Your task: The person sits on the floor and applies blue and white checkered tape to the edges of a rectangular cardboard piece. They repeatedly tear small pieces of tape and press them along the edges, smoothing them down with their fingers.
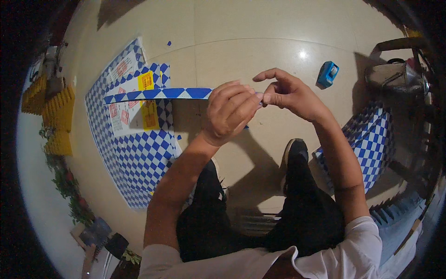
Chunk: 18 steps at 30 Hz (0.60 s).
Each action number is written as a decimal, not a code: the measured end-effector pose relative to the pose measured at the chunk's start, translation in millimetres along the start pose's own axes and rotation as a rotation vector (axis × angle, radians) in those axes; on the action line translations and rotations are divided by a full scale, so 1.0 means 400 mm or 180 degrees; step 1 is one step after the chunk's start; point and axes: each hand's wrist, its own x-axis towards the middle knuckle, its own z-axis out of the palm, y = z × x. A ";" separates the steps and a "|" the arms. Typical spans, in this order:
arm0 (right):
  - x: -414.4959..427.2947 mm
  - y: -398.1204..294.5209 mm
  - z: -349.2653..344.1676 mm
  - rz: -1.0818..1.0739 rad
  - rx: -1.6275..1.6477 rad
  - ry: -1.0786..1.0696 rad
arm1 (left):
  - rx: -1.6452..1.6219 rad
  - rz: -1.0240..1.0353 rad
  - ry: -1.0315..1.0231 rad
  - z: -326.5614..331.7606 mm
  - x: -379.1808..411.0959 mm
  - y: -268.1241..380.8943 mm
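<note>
My left hand (pixel 230 111) grips a long, narrow blue-and-white checkered strip (pixel 170 93), which looks like paper or thin card. The strip sticks out to the left, raised over the floor, and its far end is above the checkered sheets. At the strip's right end, the thumb and a bent finger of my right hand (pixel 292 94) pinch close against my left fingertips. The right index finger arches away from them. My fingers mostly cover that end, so its exact shape is hidden.
Checkered sheets (pixel 139 153) with white and yellow printed patches lie on the tiled floor at left. A blue tape dispenser (pixel 327 75) stands at right. Beyond it are a bag (pixel 393 76) and more checkered material (pixel 373 150). Small blue scraps (pixel 169 43) dot the floor.
</note>
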 end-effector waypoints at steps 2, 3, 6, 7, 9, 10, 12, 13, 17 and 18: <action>0.000 0.011 -0.002 0.0103 0.0124 -0.0071 | 0.0063 -0.0004 -0.0113 -0.009 0.009 0.007; 0.001 0.011 -0.002 0.0149 0.0187 -0.0108 | 0.0082 0.0025 -0.0178 -0.018 0.017 0.008; 0.000 -0.009 -0.005 0.0361 -0.0004 -0.0071 | 0.0072 -0.0002 -0.0187 -0.016 0.020 0.006; 0.004 -0.011 -0.004 0.0497 -0.0125 -0.0060 | 0.0061 -0.0029 -0.0159 -0.013 0.018 0.005; 0.011 -0.013 0.002 0.0770 -0.0357 -0.0048 | 0.0100 -0.0088 -0.0180 -0.017 0.015 -0.001; 0.008 0.009 0.002 0.0569 -0.0350 0.0086 | 0.0088 -0.0097 -0.0174 -0.012 0.020 -0.004; 0.010 0.093 0.008 0.0162 -0.0333 0.0335 | 0.0080 -0.0074 -0.0181 -0.005 0.032 -0.006; 0.014 0.113 0.012 0.0237 -0.0243 0.0384 | 0.0101 -0.0089 -0.0199 -0.008 0.029 -0.004; 0.014 0.180 0.018 -0.0226 -0.0196 0.1240 | 0.0057 -0.0096 -0.0260 -0.013 0.035 -0.001; 0.013 0.191 0.033 -0.0528 -0.0229 0.1587 | 0.0060 -0.0110 -0.0261 -0.017 0.032 -0.001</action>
